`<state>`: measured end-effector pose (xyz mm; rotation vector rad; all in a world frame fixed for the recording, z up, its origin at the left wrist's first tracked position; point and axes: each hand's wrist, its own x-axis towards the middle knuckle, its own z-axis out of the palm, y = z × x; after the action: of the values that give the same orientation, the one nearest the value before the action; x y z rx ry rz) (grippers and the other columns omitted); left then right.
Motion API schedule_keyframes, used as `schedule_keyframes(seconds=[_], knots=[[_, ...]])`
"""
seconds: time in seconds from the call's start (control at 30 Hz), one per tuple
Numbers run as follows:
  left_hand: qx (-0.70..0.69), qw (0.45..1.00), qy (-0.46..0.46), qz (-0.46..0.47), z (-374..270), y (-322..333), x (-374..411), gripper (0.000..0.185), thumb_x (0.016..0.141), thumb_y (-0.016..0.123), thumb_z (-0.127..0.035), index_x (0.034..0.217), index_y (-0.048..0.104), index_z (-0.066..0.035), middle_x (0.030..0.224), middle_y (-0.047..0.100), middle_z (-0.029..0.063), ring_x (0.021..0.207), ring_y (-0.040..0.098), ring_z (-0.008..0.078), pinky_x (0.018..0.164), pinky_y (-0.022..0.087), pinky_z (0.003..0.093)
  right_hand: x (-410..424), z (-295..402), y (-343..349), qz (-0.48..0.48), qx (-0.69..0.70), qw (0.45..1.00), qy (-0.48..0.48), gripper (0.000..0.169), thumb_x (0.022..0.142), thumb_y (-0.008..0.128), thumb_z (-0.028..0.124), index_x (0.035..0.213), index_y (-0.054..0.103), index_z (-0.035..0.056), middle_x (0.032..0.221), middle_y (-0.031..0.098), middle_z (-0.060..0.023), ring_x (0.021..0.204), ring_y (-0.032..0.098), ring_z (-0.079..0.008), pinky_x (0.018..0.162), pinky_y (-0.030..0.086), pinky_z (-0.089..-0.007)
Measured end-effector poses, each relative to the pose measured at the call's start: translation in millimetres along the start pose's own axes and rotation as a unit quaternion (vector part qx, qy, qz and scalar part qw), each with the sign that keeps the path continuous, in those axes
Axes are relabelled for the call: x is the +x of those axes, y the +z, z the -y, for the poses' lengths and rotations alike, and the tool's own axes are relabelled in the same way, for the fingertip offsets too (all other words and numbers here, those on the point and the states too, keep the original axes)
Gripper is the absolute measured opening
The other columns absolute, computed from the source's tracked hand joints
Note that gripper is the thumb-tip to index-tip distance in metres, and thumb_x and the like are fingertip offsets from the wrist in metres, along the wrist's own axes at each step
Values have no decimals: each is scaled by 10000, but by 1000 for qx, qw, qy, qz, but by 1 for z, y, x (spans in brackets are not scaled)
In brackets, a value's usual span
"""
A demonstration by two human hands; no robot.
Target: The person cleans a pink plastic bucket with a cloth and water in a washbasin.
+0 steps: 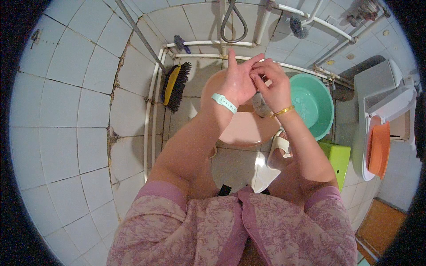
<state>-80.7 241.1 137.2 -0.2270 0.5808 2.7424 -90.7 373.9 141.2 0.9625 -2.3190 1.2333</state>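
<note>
My left hand (241, 79) is turned palm up above a pink basin (248, 131), thumb and fingers spread, with a wet shine on the palm. The fingers of my right hand (273, 79) are bent over the fingertip side of the left, thumb tip close to the left palm. Whether anything small lies between the two hands is hidden. A rounded grey object (262, 104) shows under the right hand, within the basin's outline; its kind is unclear. Right of the hands stands a teal basin (311, 106) with what looks like water and bubbles inside.
A broom head (174, 86) with dark bristles leans by white pipes (156, 99) on the left. A dark hose loop (234, 23) hangs ahead. At right are a green plastic stool (336, 159), a white appliance (376, 79) and an orange basin (379, 149). White slippers (281, 143) are below.
</note>
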Motion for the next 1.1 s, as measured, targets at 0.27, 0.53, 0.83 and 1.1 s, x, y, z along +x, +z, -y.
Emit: schedule_keyframes(seconds=[0.27, 0.53, 0.83, 1.1], knots=[[14, 994, 90, 56, -14, -15, 3, 1074, 818, 82, -822, 1419, 290, 44, 1445, 367, 260, 1337, 368, 376, 1144, 236, 447, -16, 40, 15, 51, -76, 991, -95, 452, 758, 691, 183, 1177, 611, 35, 1282, 575, -125, 1232, 494, -318, 1048, 366, -463], [-46, 996, 56, 51, -17, 9, -7, 1063, 817, 94, -821, 1416, 305, 31, 1457, 332, 265, 1371, 303, 377, 1155, 210, 484, -9, 27, 2, 67, -140, 986, -57, 636, 746, 717, 275, 1309, 530, 45, 1408, 467, -147, 1341, 382, -344, 1096, 290, -497], [-67, 989, 96, 91, -19, -11, 5, 1101, 792, 77, -839, 1399, 309, 50, 1477, 296, 273, 1386, 278, 377, 1165, 189, 470, -10, 45, 7, 114, -111, 985, -60, 718, 741, 714, 294, 1370, 461, 57, 1471, 391, -136, 1377, 331, -335, 1107, 263, -494], [-62, 992, 95, 59, -12, -15, 7, 1103, 784, 128, -855, 1416, 278, 36, 1447, 362, 255, 1343, 351, 372, 1148, 231, 459, -22, 55, 13, 110, -81, 988, -68, 687, 786, 662, 379, 1356, 478, 43, 1470, 401, -121, 1391, 301, -348, 1126, 215, -512]])
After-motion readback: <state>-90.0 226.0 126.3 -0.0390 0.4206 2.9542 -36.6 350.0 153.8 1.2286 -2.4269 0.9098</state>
